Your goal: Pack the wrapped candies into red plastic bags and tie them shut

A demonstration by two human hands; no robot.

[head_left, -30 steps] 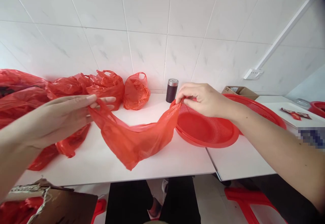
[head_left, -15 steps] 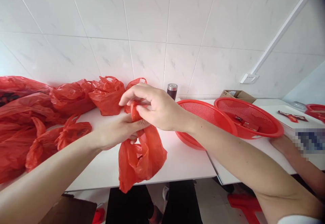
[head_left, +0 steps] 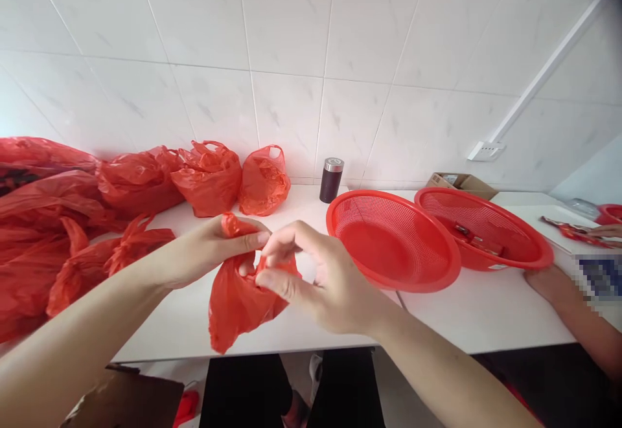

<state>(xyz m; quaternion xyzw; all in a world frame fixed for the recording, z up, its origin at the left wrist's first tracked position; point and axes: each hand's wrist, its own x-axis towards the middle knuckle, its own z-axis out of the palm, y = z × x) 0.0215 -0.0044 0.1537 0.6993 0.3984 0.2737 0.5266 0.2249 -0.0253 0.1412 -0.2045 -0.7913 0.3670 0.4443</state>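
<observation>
A red plastic bag [head_left: 243, 308] hangs from my two hands above the front of the white table [head_left: 170, 331]. My left hand [head_left: 221, 247] is closed around one of its handles, with a red loop showing over the index finger. Pinched between the thumb and fingers of my right hand [head_left: 315, 272] is another part of the bag near its mouth. The bag's contents, if any, are hidden. Just right of my right hand stands a red perforated basket [head_left: 389, 247], with only its bare bottom showing.
Several red bags [head_left: 208, 179] crowd the left and back of the table. A dark tumbler [head_left: 332, 180] stands by the wall. Another red basket [head_left: 519, 240], holding small packets, sits to the right near a co-worker's arm [head_left: 568, 302]. An open cardboard box [head_left: 466, 185] lies behind.
My right hand has come down from above the left hand to the bag's mouth on the right. The bag has shifted slightly left. A co-worker's hand now touches packets at far right.
</observation>
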